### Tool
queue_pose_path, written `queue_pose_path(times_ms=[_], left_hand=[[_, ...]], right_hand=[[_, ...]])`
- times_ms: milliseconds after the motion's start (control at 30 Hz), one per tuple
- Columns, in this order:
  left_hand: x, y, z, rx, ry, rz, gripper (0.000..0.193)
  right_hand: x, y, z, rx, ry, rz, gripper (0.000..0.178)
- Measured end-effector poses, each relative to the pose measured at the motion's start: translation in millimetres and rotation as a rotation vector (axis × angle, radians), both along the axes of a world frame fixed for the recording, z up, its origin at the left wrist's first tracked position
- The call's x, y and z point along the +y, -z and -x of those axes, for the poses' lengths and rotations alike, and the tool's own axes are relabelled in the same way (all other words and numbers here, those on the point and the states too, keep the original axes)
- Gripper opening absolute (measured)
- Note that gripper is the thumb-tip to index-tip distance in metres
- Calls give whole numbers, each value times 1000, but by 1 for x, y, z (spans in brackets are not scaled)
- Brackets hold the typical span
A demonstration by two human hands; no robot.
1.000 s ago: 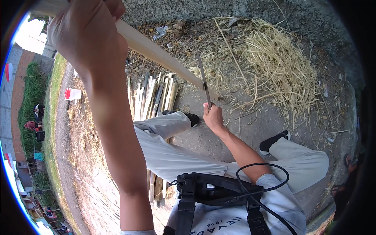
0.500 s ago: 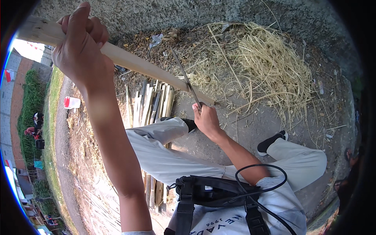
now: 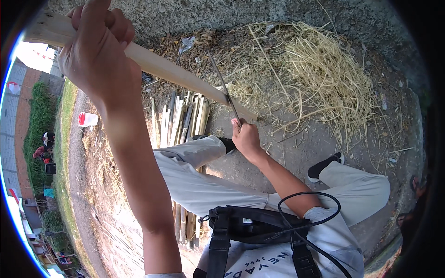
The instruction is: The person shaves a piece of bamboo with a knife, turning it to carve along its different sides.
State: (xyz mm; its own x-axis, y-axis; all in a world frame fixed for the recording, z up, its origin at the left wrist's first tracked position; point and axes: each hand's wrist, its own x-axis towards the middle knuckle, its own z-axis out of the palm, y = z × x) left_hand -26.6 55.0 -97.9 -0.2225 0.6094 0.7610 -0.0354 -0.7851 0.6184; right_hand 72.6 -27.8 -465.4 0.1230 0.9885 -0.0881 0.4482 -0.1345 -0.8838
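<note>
Left hand (image 3: 99, 65) is closing its fingers round a pale wooden strip (image 3: 171, 72); right hand (image 3: 248, 141) is gripping a thin dark blade (image 3: 227, 96) low down, its handle mostly hidden in the fist. Neither hand is spreading.

Strip is slanting from upper left down toward the middle, above the bare ground (image 3: 282, 153), lower end lying just past the blade. Cannot tell whether that end is resting on anything. Blade is crossing the strip near this end, apparently touching.

Step in hand, my judgement: working the strip's lower part with the blade. The next move would be calling for a firm left hold, a steady blade angle and right knuckles staying clear of the wood.

Edges: rough wall (image 3: 208, 14) is bounding the ground's far side; straw heap (image 3: 329, 78) is lying against that edge, toward the right. Stacked slats (image 3: 181, 123) are crowding the left shoe (image 3: 227, 144). Open room is showing between the shoes, beyond the right fist. Cable loop (image 3: 308, 192) is hanging over the right arm; might be snagging on a wide pull.
</note>
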Motion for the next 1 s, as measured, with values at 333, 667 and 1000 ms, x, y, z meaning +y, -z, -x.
queue_pose_path(times_ms=[333, 667, 1000], left_hand=[[-10, -1, -1, -19, -24, -27, 24], [-2, -5, -3, -11, 7, -12, 25], [8, -1, 4, -16, -40, 0, 19]], right_hand=[[4, 4, -9, 75, -42, -25, 21], [-3, 54, -40, -81, -17, 306, 20], [-14, 64, -3, -29, 68, 90, 15]])
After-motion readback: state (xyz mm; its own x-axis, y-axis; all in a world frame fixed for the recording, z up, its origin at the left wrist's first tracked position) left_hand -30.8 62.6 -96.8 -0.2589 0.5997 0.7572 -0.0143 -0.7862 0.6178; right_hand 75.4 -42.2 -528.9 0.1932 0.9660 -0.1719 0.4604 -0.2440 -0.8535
